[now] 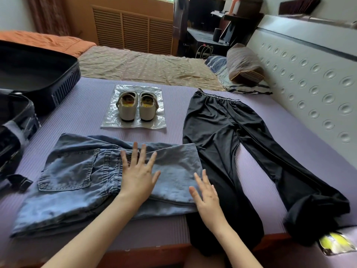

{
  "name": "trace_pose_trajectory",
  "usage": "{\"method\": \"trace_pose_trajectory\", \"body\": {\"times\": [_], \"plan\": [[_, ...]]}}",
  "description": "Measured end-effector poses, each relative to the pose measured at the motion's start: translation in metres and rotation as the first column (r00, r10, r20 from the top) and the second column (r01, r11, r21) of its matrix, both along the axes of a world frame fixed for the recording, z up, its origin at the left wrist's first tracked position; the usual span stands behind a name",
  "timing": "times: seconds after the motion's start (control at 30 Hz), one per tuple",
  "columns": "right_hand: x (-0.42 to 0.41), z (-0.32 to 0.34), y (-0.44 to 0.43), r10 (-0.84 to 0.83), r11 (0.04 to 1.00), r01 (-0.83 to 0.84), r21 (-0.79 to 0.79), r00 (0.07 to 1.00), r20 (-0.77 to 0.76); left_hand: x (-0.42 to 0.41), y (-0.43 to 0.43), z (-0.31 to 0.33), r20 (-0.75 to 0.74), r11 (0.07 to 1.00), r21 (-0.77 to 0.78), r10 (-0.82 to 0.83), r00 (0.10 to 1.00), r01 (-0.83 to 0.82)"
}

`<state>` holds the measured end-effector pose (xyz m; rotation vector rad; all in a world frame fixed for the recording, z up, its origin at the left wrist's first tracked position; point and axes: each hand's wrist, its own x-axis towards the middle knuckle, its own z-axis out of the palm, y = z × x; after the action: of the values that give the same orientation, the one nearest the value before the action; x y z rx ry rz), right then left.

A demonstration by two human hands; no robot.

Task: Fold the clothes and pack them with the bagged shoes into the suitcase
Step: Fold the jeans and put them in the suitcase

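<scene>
The suitcase [38,78] is cut off by the left edge, and its open shell is too dark to show what lies inside. The left hand [138,176] covers part of the folded jeans [77,180], the right hand [207,198] and its forearm hide a stretch of the black trousers [218,132] — whose waistband [216,94] lettering is too small to read. At lower right a yellow thing [336,243] is blurred beyond telling — likewise the prints inside the shoes [137,105].
</scene>
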<state>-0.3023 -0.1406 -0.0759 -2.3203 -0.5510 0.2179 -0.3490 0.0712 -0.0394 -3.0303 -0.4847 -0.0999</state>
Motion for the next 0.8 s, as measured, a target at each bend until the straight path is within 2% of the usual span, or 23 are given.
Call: {"method": "trace_pose_trajectory", "body": {"times": [0.07, 0.13, 0.2, 0.3, 0.43, 0.57, 0.63, 0.7, 0.8], "plan": [[0.004, 0.002, -0.003, -0.073, 0.993, 0.078, 0.088, 0.996, -0.059, -0.009, 0.012, -0.014, -0.138, 0.999, -0.013, 0.044, 0.989, -0.046], [0.007, 0.002, -0.005, -0.07, 0.996, 0.073, 0.048, 0.996, -0.061, -0.016, 0.018, -0.027, -0.165, 0.997, -0.062, 0.038, 0.985, -0.049], [0.007, 0.001, -0.004, -0.033, 0.999, 0.032, -0.034, 0.999, -0.036, -0.017, 0.022, -0.027, -0.089, 0.981, -0.189, 0.03, 0.996, -0.047], [0.005, -0.001, -0.002, -0.044, 0.998, 0.043, -0.047, 0.999, -0.011, -0.02, 0.035, -0.011, 0.037, 0.905, -0.424, 0.032, 0.999, -0.013], [0.003, 0.008, 0.013, -0.054, 0.997, 0.064, -0.038, 0.974, 0.222, -0.043, 0.049, 0.006, 0.075, 0.813, -0.582, 0.01, 0.997, 0.035], [0.002, 0.029, 0.061, -0.007, 0.987, 0.002, 0.162, 0.999, 0.034, -0.065, 0.059, 0.005, 0.08, 0.931, -0.36, -0.029, 0.996, 0.056], [-0.003, 0.038, 0.091, 0.032, 0.975, -0.017, 0.221, 0.997, -0.067, -0.075, 0.07, 0.0, 0.046, 0.926, -0.378, 0.005, 0.999, 0.013], [-0.011, 0.045, 0.118, 0.1, 0.959, -0.031, 0.281, 0.967, -0.234, -0.09, 0.082, -0.008, 0.035, 0.915, -0.404, 0.031, 0.999, -0.014], [-0.02, 0.037, 0.147, 0.119, 0.97, -0.049, 0.237, 0.949, -0.291, -0.111, 0.098, -0.02, 0.104, 0.892, -0.452, 0.039, 0.994, 0.012]]}}
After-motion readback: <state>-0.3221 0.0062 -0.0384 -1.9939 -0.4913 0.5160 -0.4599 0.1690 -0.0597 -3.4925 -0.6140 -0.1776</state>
